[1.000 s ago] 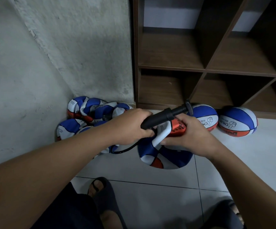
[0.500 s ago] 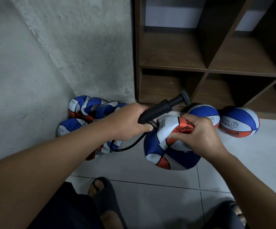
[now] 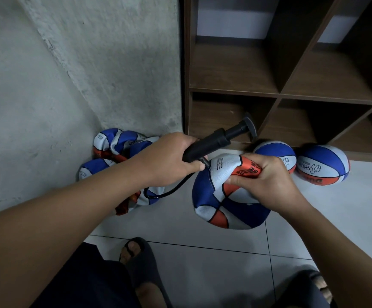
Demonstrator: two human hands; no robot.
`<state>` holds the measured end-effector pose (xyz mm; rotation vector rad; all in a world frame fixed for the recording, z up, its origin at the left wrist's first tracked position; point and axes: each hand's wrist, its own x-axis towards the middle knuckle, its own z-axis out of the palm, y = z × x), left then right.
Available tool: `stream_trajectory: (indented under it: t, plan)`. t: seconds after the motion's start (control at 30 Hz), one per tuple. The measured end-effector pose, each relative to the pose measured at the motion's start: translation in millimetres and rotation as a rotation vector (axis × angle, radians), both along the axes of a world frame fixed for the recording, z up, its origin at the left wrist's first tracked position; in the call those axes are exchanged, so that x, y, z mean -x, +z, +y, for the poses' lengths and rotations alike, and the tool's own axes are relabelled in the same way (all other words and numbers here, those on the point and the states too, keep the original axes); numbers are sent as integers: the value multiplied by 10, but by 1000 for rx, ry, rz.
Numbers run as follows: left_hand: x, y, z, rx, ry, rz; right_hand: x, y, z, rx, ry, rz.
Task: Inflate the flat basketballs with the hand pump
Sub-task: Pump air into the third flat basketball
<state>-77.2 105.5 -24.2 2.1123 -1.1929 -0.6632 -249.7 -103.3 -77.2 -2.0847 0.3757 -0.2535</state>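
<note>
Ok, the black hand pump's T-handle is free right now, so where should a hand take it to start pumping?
Take the flat crossbar of the T-handle at the far end of the black hand pump, coming from the right, shelf side. It sticks out clear of the left hand gripping the barrel. The right hand, now pinching the limp blue, white and orange basketball, is probably nearest.

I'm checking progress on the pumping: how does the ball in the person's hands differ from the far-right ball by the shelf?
The held ball is creased and partly collapsed; the far-right ball is round and full. The held ball is pinched by the right hand, with the pump, gripped by the left hand, at its top; the far-right ball rests untouched on the floor against the shelf. Both share blue, white and orange panels.
</note>
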Motion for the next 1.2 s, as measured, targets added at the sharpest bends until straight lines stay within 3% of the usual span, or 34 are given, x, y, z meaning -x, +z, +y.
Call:
stream_trajectory:
  t: [0.33, 0.5, 0.73, 0.87, 1.2]
  plan:
    - [86, 46, -40, -5, 21, -120, -43, -25, 252, -131, -57, -90]
    - [83, 52, 45, -51, -64, -170, -62, 51, 192, 0, 26, -3]
    - [75, 101, 6, -23, -25, -230, -58, 117, 60, 94, 25, -47]
    - [61, 89, 11, -45, -13, -272, -41, 82, 20, 25, 50, -59]
    - [45, 57, -17, -20, 85, -180, -77, 64, 27, -103, 41, -89]
